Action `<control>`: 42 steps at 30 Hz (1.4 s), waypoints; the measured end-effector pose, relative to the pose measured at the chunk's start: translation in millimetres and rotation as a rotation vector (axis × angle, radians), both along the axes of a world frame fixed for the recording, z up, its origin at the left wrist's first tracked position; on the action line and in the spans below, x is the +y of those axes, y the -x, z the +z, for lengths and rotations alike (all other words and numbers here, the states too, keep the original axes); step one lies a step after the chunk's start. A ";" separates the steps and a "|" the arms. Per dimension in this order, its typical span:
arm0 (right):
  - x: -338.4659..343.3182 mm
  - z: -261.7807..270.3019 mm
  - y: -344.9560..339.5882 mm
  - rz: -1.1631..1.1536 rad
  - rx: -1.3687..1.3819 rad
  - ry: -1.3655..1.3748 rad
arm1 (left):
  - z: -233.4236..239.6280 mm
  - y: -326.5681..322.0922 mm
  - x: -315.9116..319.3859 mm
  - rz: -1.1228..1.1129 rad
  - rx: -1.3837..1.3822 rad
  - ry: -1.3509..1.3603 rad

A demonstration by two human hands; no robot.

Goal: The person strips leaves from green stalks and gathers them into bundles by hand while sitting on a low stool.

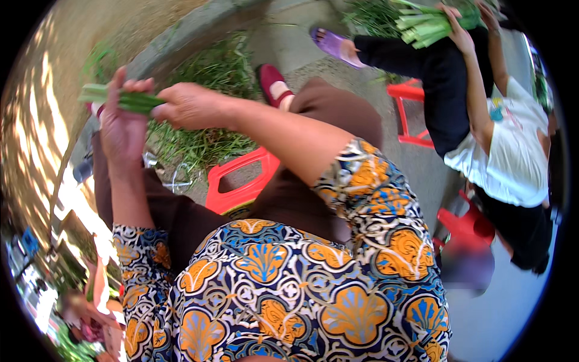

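Observation:
A short bundle of flat green stalks (133, 102) lies crosswise at the upper left, with pale ends to the left and darker green to the right. My left hand (124, 126) holds it from below, fingers bent around the stalks. At the darker end, my right hand (194, 106) has its thumb and fingers closed on the bundle; the exact grip is partly hidden and slightly blurred. Beneath both hands, a heap of loose green leaf trimmings (208, 140) spreads over the ground. A red plastic stool (239, 176) stands between my legs.
At the right, another person (506, 145) holds a bunch of pale-ended green stalks (423, 29) beside a red stool (414, 113). More green leaves (373, 18) lie near that person's feet. A concrete curb (181, 34) runs along the upper left. Another person (97, 312) is at the lower left.

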State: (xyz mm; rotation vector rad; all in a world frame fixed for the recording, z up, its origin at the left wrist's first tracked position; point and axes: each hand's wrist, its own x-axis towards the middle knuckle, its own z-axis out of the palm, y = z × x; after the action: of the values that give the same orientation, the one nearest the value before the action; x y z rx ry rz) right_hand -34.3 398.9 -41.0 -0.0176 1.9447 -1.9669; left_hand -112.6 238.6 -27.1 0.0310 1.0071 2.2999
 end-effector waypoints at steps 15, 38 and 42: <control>-113.6 -6.4 81.3 -0.119 0.121 -0.401 | 5.6 56.5 -68.5 -0.255 -0.113 0.229; -76.1 13.3 61.1 0.097 0.324 -0.495 | 21.1 80.3 -119.1 0.254 -0.221 -0.021; -76.8 14.4 60.2 0.103 0.349 -0.515 | 15.8 88.0 -119.8 0.194 -0.275 -0.055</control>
State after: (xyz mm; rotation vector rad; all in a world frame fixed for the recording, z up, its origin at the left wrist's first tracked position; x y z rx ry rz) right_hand -94.4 322.1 -26.6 -0.3369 2.5640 -1.4182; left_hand -200.6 118.7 -11.4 -0.3662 0.8351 2.4220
